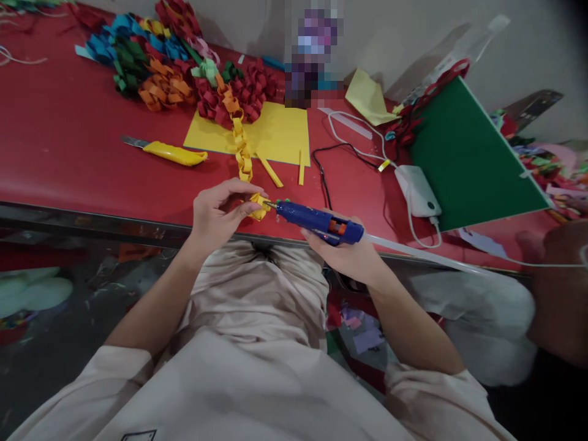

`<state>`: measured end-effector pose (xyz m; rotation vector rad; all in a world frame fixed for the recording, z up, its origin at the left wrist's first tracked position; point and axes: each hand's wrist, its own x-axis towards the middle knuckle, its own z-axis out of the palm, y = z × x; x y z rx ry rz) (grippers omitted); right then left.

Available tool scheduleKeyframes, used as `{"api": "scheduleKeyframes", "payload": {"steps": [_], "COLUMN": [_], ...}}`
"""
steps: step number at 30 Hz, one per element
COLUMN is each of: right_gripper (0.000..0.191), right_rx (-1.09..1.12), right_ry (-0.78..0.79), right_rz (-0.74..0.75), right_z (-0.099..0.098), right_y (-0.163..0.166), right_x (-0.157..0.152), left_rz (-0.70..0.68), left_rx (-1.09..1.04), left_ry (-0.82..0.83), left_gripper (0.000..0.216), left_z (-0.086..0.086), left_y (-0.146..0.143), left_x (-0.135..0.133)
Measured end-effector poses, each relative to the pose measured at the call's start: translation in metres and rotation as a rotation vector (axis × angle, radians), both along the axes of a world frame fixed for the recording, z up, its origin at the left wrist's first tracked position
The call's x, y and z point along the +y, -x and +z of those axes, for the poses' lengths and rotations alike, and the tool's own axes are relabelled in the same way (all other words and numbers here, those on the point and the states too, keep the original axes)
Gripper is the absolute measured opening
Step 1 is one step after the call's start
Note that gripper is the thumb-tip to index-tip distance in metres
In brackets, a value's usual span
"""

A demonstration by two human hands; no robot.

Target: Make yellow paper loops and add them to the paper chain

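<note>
My left hand [219,211] pinches a small yellow paper loop [258,206] at the near end of a paper chain [241,144] that runs from yellow to orange toward the back. My right hand [345,254] grips a blue glue gun [316,222], and its tip touches the yellow loop. A clear glue stick [413,252] juts out of the gun's back to the right. Both hands hover over the near edge of the red table [68,147].
A yellow paper sheet [275,131] with cut strips, a yellow utility knife [172,153], a heap of coloured paper chains [174,61], a white power bank [417,191] with cables and a green board [468,153] lie on the table. Another person's arm [558,288] is at right.
</note>
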<state>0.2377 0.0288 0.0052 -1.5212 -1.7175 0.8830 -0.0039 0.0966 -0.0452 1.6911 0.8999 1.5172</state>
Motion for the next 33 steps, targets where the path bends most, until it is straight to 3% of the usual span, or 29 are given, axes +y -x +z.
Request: {"api": "scheduleKeyframes", "payload": {"steps": [18,33], "right_gripper": [0.032,0.033], "right_rx": [-0.019,-0.041], "right_ry": [0.027,0.023], "right_rz": [0.009,-0.033], "right_z": [-0.0005,0.0009], "right_y": [0.0020,0.0030], "right_x": [-0.0020,-0.0021], "left_rz": [-0.043,0.004], "left_rx": [-0.008,0.006], "left_ry": [-0.016,-0.014], "left_gripper": [0.027,0.023], "left_z": [0.0017,0.0013], "left_y": [-0.0007,-0.0010], "left_x": [-0.0001,-0.0011]}}
